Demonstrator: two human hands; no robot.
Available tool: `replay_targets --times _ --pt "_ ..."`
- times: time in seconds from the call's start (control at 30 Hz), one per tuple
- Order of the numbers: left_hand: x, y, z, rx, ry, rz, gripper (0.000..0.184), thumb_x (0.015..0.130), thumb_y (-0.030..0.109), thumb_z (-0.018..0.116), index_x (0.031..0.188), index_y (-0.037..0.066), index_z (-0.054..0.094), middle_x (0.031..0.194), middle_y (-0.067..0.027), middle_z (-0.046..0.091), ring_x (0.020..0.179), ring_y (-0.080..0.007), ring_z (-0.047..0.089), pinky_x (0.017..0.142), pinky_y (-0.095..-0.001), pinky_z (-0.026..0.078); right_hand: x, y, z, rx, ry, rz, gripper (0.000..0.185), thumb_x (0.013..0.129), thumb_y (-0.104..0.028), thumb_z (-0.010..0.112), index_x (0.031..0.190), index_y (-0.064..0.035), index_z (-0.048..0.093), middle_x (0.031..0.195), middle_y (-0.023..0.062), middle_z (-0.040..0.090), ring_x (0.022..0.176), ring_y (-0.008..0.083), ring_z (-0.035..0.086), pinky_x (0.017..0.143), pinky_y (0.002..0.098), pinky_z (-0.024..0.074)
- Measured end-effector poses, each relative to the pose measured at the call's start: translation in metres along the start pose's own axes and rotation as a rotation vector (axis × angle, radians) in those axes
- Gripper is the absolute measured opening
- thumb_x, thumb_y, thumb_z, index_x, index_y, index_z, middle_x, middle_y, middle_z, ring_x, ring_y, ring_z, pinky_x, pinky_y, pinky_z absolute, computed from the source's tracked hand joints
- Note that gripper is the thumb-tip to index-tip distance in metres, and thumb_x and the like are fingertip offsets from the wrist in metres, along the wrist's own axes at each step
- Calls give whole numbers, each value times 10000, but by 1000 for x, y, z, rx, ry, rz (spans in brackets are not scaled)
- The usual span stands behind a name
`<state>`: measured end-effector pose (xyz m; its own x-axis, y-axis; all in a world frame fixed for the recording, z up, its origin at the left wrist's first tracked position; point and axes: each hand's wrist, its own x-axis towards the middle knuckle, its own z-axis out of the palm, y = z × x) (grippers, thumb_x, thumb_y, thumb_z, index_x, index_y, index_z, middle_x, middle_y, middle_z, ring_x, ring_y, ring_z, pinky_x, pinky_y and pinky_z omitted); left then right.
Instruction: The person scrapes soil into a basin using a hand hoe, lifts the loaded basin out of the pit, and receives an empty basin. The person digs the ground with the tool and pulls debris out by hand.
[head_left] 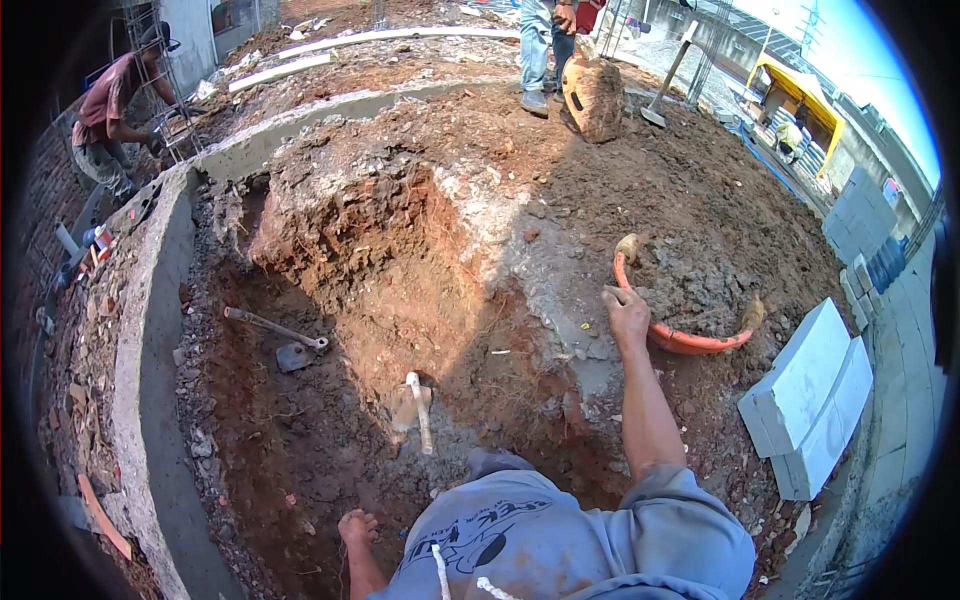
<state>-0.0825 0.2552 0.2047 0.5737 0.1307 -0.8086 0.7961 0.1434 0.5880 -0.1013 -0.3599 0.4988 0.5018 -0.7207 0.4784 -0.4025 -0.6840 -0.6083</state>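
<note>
Head view: holding a curved orange rim [695, 343] with pale, bulky ends in the closed right grip [629, 315], on brown soil [690, 215] beside the dug pit [335, 400]. With the left grip [357, 527], low over the pit, cannot tell if holding anything. Facing a wooden-handled, grey-bladed tool [272, 325] in the pit.

- Curved orange rim [692, 342]: partly hidden under the right hand [627, 312].
- Grey-blue printed cloth shirt [570, 530]: cut off below.
- Person in blue jeans [537, 45]: cut off above.
</note>
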Motion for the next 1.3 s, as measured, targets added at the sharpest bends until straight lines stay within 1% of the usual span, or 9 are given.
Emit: replay_targets --times 0.17,0.2,0.33,0.5,0.8,0.93,1.03,1.13,1.3 --pt "2 0 13 -13 11 -20 136 851 96 532 987 91 528 721 -101 587 480 -194 544 330 -280 322 13 -6 19 -125 -114 214 250 865 -265 593 955 -57 700 924 171 672 846 309 652 806 392 484" --pt "4 -1 14 -29 -15 -14 126 842 90 537 967 94 533 716 -98 580 479 -197 538 333 -280 315 15 0 26 128 -67 211 279 882 -257 559 1042 -58 671 921 176 674 831 329 655 810 404 482" --pt "24 3 30 -177 -199 -70 89 807 67 547 886 109 538 671 -77 534 456 -196 493 339 -280 292 25 15 24 -25 -54 81 354 875 -272 562 1141 -46 620 1024 197 656 960 336 636 855 399 479" --pt "20 34 104 -7 -107 -5 80 800 54 531 854 108 511 603 -52 456 423 -177 425 341 -281 284 28 24 8 104 -85 292 370 852 -291 598 1108 -27 630 1054 214 644 1000 346 620 870 405 474" --pt "27 76 181 127 -139 80 84 825 62 531 873 105 476 591 -46 429 417 -171 407 332 -282 271 13 56 39 187 -136 326 332 837 -287 617 1035 -23 657 964 190 670 911 300 651 817 374 485" --pt "61 70 154 62 -295 12 93 825 80 565 895 127 526 621 -64 496 433 -198 462 363 -275 309 14 65 59 191 -215 325 342 861 -323 590 968 -8 670 802 134 693 760 225 674 728 348 502" --pt "74 62 126 -132 -459 -238 50 824 161 553 802 134 518 623 -40 453 469 -199 429 380 -293 281 21 51 53 250 -300 375 361 905 -329 533 938 5 666 721 107 691 684 180 673 692 331 503" --pt "40 37 134 189 -110 135 185 800 286 521 683 151 474 614 -1 326 508 -185 322 397 -326 204 21 54 74 350 -356 412 346 941 -270 474 1038 26 623 759 137 693 696 191 678 695 326 505" --pt "60 22 93 -84 -261 -41 82 795 181 555 845 117 549 720 -70 527 542 -234 497 385 -320 316 27 28 90 461 -304 475 306 911 -256 510 1063 -15 622 802 128 694 751 215 680 709 352 505"
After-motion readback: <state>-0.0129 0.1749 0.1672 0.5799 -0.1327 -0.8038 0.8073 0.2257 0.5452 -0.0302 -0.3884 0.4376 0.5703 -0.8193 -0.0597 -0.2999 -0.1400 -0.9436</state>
